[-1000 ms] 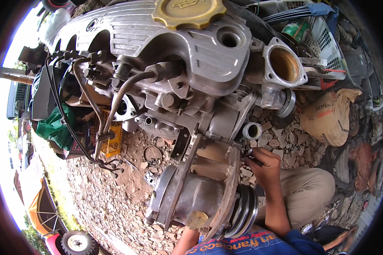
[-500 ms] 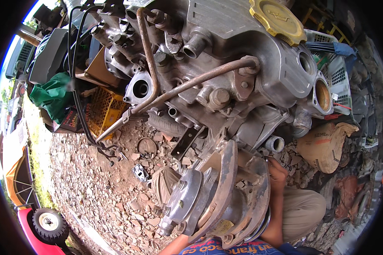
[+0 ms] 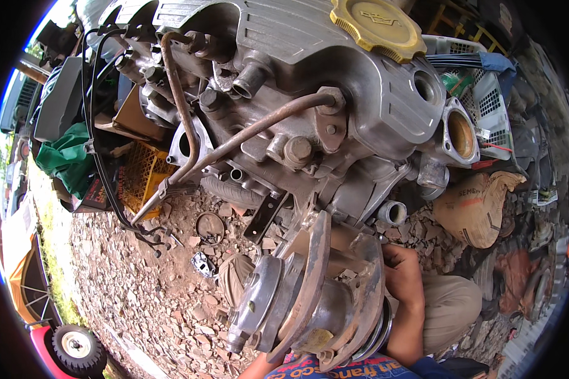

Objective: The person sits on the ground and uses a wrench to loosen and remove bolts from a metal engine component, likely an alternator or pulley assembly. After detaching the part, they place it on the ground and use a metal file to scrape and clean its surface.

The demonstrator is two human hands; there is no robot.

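A large grey engine (image 3: 278, 139) with a yellow oil filler cap (image 3: 380, 26) fills the upper middle. Below it, a rusty curved bracket (image 3: 309, 287) carries a round metal pump-like unit (image 3: 263, 294), with a pulley (image 3: 376, 335) at its right side. My right hand (image 3: 403, 270) is at the bracket's right edge, just under an open pipe stub (image 3: 393, 213). Its fingers are curled, and their tips go out of sight behind the bracket, so what they grip is hidden. Of my left arm only the forearm (image 3: 259, 366) shows at the lower edge; the unit hides the hand.
A rusty metal pipe (image 3: 253, 132) crosses the engine's front. Broken stone covers the ground (image 3: 152, 284). A brown paper sack (image 3: 477, 208) and a white plastic crate (image 3: 490, 104) stand at right. Left are a green cloth (image 3: 66, 155), a yellow crate (image 3: 142, 174) and a wheel (image 3: 77, 349).
The whole view has shifted, so the engine and bracket appear further left. My right hand now shows more fully beside the bracket, with its fingers bent toward the edge.
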